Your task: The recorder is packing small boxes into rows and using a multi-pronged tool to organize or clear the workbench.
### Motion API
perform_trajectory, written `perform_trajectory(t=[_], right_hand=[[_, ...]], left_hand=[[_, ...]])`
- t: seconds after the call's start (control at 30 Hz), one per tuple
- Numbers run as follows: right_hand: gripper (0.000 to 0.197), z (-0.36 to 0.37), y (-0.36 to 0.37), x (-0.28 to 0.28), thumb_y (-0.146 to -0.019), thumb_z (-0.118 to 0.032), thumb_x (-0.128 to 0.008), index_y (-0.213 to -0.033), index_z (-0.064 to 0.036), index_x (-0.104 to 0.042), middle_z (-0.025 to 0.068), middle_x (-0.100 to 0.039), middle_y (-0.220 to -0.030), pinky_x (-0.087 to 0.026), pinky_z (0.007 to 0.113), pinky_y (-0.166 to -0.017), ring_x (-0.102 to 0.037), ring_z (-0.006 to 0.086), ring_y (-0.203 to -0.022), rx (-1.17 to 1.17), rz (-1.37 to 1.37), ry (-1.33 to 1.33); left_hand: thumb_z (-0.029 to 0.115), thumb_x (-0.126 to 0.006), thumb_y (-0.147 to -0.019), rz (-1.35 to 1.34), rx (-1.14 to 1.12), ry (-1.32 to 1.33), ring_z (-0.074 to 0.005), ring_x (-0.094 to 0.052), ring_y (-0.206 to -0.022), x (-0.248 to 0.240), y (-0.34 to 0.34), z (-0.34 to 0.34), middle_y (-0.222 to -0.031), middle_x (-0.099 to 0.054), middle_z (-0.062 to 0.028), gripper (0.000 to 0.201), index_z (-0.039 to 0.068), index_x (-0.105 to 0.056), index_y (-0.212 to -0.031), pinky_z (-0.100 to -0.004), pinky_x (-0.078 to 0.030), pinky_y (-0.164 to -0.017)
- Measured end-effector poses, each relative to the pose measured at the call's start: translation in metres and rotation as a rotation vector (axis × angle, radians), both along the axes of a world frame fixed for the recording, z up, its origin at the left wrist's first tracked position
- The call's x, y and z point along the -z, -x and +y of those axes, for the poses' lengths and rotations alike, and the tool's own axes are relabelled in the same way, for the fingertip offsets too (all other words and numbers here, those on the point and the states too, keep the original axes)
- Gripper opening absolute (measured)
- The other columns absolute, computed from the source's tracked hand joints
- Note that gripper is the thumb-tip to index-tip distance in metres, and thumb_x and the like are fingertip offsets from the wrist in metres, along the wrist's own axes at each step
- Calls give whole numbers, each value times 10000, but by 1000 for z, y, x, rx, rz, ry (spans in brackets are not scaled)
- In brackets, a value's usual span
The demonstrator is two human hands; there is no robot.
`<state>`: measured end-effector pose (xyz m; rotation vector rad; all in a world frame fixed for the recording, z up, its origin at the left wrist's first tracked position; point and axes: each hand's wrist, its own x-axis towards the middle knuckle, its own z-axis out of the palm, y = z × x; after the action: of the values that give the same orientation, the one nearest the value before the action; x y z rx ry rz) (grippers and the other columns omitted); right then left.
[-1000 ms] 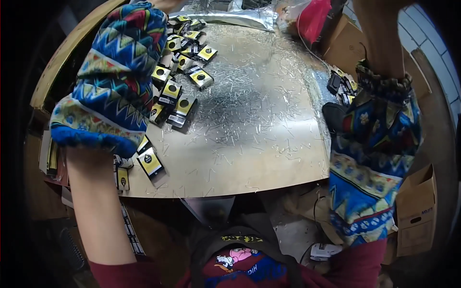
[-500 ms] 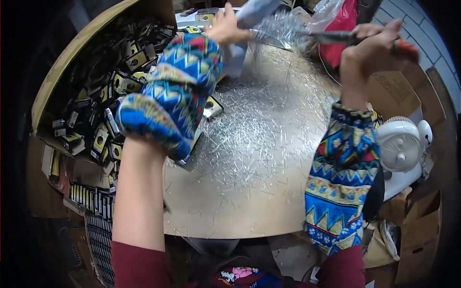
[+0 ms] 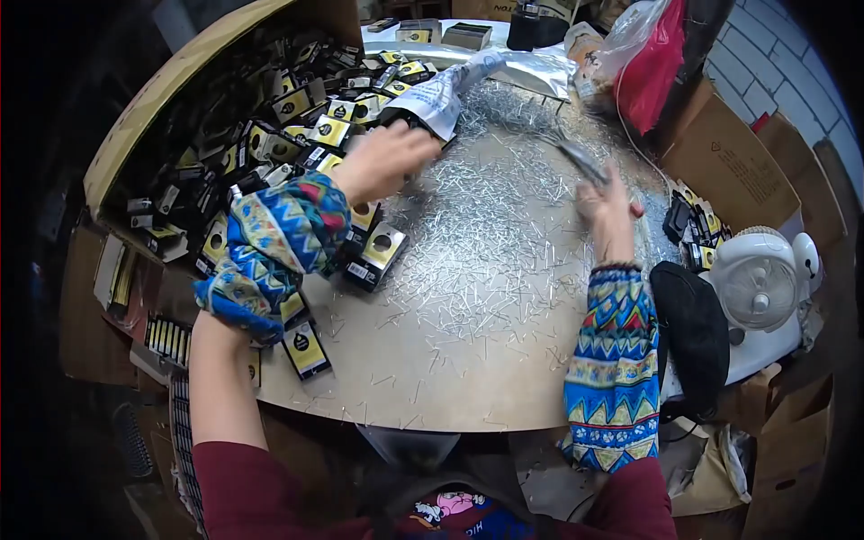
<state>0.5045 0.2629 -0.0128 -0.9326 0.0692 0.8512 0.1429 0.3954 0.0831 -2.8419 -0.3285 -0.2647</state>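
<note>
My right hand (image 3: 608,202) is closed round a grey metal tool (image 3: 583,162) with a reddish handle end, its tip pointing away over the table. Motion blurs the tool, so its exact kind is unclear. My left hand (image 3: 389,160), slightly blurred, is stretched out with its fingers apart, above the small boxes and just in front of a crumpled whitish bag (image 3: 436,106). It appears to hold nothing. Between my hands lies a wide heap of thin silvery bent wire pieces (image 3: 477,225), thickest toward the far side. Black-and-yellow small boxes (image 3: 376,256) stand by the heap's left edge.
A large open carton (image 3: 135,117) on the left spills many black-and-yellow boxes. A white fan (image 3: 756,279), a black pouch (image 3: 691,337) and a brown carton (image 3: 733,162) stand on the right. A pink-red bag (image 3: 652,76) hangs at the far right.
The whitish bag, earlier raised beside my left hand, now lies on the boxes. My left hand has come nearer and left. My right hand has lowered the tool and moved inward.
</note>
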Motion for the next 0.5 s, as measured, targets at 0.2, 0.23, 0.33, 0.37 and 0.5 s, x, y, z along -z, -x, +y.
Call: perform_trajectory(t=[0.2, 0.23, 0.33, 0.37, 0.5], right_hand=[[166, -36, 189, 0, -829, -102, -630, -982, -52, -667, 105, -599, -943, -482, 390, -788, -576, 276, -877, -288, -2052, 78], [167, -44, 192, 7, -825, -123, -631, -977, -69, -674, 113, -598, -971, -467, 405, -817, -553, 297, -940, -410, -2082, 172], [198, -57, 207, 8, -854, -223, -626, -1012, -113, -669, 125, -590, -1096, -450, 446, -869, -526, 328, -1043, -580, -2085, 51], [227, -63, 206, 5, -866, -265, -617, -1046, -133, -660, 126, -576, -1146, -441, 465, -889, -516, 340, -1068, -536, -2155, 149], [303, -92, 198, -1, -893, -357, -597, -1137, -181, -633, 136, -540, -1253, -416, 514, -932, -488, 370, -1130, -406, -2374, 229]], left_hand=[[159, -729, -732, -694, -544, 1133, -198, -605, -863, -36, 19, -71, -1013, -584, -175, 665, -94, -407, -1255, -305, -523, -696], [237, -745, -754, -650, -662, 1536, -189, -604, -832, -32, 9, -93, -947, -613, -142, 660, -54, -428, -1254, -312, -523, -671], [298, -734, -762, -564, -918, 1630, -199, -621, -874, 16, 41, -122, -938, -633, -119, 696, -24, -406, -1284, -379, -533, -754], [256, -749, -753, -678, -871, 1450, -181, -625, -829, 26, 51, -112, -947, -630, -102, 645, -5, -429, -1249, -349, -527, -719], [157, -771, -710, -597, -780, 1168, -150, -619, -750, 12, 82, -93, -961, -595, -130, 611, -4, -442, -1199, -276, -504, -624]])
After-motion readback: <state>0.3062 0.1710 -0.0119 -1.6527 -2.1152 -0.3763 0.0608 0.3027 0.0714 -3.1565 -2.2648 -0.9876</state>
